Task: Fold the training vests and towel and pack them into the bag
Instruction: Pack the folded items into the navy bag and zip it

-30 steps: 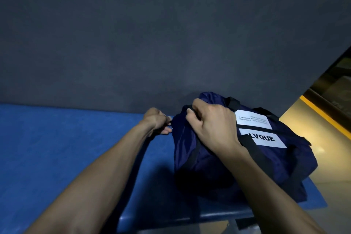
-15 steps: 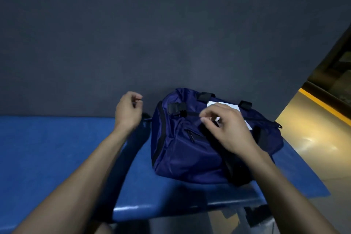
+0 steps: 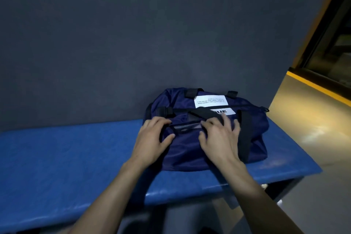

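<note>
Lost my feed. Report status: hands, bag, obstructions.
Left hand and right hand both flat on the bag, fingers spread. Bag on the blue bench against the wall. No vests or towel in view. Nothing in the way.

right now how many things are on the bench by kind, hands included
bag: 1
white labels on the bag: 2
hands, left and right, both resting on the bag: 2
vests or towel in view: 0
total: 5

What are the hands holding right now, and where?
Nothing is gripped. Left hand and right hand rest with spread fingers on the navy fabric duffel bag, beside its side pocket.
</note>
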The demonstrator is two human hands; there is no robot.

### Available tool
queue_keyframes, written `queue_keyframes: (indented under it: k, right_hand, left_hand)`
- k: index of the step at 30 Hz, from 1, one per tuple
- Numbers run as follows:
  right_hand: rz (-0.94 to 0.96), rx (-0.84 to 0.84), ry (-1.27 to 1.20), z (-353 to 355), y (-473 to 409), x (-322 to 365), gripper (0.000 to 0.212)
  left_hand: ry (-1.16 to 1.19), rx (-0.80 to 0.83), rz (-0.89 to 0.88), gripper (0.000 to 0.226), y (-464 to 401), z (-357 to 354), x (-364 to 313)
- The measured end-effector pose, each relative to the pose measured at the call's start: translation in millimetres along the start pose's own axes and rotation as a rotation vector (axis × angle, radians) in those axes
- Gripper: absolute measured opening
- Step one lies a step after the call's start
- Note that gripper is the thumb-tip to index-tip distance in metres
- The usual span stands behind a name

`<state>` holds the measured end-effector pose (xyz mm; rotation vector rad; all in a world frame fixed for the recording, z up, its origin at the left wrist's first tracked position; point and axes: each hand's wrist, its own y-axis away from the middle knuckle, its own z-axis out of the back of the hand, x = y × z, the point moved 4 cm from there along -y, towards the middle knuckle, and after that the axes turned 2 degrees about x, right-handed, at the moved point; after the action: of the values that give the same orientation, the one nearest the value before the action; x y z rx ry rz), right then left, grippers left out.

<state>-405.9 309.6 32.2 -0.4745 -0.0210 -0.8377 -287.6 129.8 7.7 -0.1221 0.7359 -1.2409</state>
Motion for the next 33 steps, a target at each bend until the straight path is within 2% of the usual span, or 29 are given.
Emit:
queue_keyframes:
  k: [2, 4, 8, 9, 11, 13, 19, 23, 28, 31, 33]
  right_hand:
    - [-0.071, 0.006, 0.012, -1.4, -4.2, -6.6, 0.047]
    - [-0.068, -0.032, 0.034, 2.5, -10.2, -8.6, 0.044]
    - [0.161, -0.184, -0.077, 6.1, -11.1, 19.2, 0.014]
    - [0.226, -0.172, -0.109, 2.2, -9.4, 29.7, 0.012]
    - [0.271, -0.099, -0.147, -10.0, -8.3, 44.4, 0.023]
    - [0.259, -0.077, -0.166, -19.9, -10.2, 50.0, 0.028]
    - [0.279, -0.186, -0.216, -24.3, -10.0, 55.7, 0.022]
    - [0.261, -0.134, -0.243, -20.6, -7.2, 61.9, 0.035]
    - [0.245, -0.122, -0.171, -16.8, -3.8, 61.8, 0.024]
    - [0.181, -0.099, -0.137, -6.7, -3.3, 52.5, 0.023]
    - [0.084, -0.025, -0.096, 2.5, -5.2, 37.3, 0.024]
  left_hand:
    - [0.022, -0.002, 0.018, 0.043, 1.7, -0.8, -0.3]
    - [0.07, -0.026, 0.013, 0.039, 2.5, -0.8, -0.4]
    - [0.12, -0.101, 0.021, 0.023, 1.4, -2.8, 2.6]
    - [0.12, -0.112, 0.025, 0.02, 1.0, -3.3, 2.2]
    - [0.121, -0.126, 0.03, 0.018, 1.2, -4.2, 0.3]
    - [0.138, -0.137, 0.035, 0.017, 3.1, -3.5, -1.1]
    - [0.175, -0.169, 0.007, 0.017, 4.2, 1.4, -2.5]
    - [0.175, -0.186, -0.027, 0.02, 6.3, 5.4, -6.6]
    - [0.143, -0.213, -0.06, 0.018, 6.9, 8.4, -11.3]
    - [0.1, -0.229, -0.084, 0.014, 5.4, 8.9, -11.9]
    - [0.095, -0.25, -0.079, 0.011, 3.5, 10.5, -9.3]
